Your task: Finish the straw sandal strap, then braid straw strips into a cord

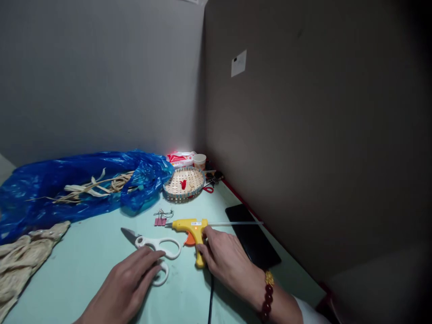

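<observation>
My right hand (pixel 231 256) closes its thumb and fingers on the handle of a yellow hot glue gun (pixel 189 224) with an orange trigger. A clear glue stick (pixel 232 223) sticks out of its back, and its nozzle points left at a pink binder clip (pixel 160 222). My left hand (pixel 130 281) has its fingers on the white handles of a pair of scissors (pixel 151 244). The scissors lie on the table with the grey blades toward the upper left. The fingertips hide part of the handle loops.
A blue plastic bag (pixel 97 162) with dried husk strips (pixel 97 189) lies at the left, near a braided husk piece (pixel 25 263). Behind are a woven basket (pixel 177 182), a paper cup (pixel 199 161) and a red-and-white packet (pixel 180 159). A black phone-like slab (pixel 258 243) lies right; a black cord (pixel 211 297) runs forward.
</observation>
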Demonstrator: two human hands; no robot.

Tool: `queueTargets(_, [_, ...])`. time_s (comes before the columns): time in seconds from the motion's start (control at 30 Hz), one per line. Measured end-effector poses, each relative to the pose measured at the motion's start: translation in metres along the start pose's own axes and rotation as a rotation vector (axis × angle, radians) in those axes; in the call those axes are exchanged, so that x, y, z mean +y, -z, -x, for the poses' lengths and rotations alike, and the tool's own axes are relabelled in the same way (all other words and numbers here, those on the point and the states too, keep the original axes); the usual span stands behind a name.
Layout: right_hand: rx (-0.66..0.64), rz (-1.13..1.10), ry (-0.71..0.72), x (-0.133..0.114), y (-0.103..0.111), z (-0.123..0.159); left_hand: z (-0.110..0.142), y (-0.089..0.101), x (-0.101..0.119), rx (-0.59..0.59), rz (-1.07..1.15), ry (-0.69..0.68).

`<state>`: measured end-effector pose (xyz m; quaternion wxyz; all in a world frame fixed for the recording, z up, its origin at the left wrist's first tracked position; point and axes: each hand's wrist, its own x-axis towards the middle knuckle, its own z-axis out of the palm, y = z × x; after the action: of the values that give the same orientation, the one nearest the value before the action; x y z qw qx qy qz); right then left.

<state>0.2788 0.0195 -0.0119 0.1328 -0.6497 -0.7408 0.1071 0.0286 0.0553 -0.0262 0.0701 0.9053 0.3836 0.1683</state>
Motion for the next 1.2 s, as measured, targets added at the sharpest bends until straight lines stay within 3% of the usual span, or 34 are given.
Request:
queueTargets(0.13, [-0.013, -0.039, 0.070, 0.006, -0.010, 0.017, 0.002, -0.015, 0.015, 0.130, -0.027, -0.232])
queueTargets(0.23, [0.045, -0.002, 0.185, 0.011, -0.022, 0.034, 0.000, -0.030, 0.037, 0.128, -0.095, -0.337])
queueTargets(0.4, [0.256, 0.183, 0.348, 0.018, -0.037, 0.047, -0.007, -0.052, 0.052, 0.109, -0.239, -0.397])
queueTargets(0.53, [0.316, 0.262, 0.394, 0.021, -0.039, 0.047, -0.008, -0.062, 0.047, 0.209, -0.251, -0.388])
queueTargets(0.7, [0.256, 0.373, 0.478, 0.032, -0.046, 0.051, -0.016, -0.057, 0.043, 0.335, -0.280, -0.476])
queueTargets(0.83, [0.263, 0.443, 0.558, 0.039, -0.053, 0.045, -0.024, -0.044, 0.045, 0.242, -0.332, -0.523])
queueTargets(1.2, [0.397, 0.498, 0.625, 0.031, -0.054, 0.036, -0.026, -0.041, 0.049, 0.235, -0.313, -0.554])
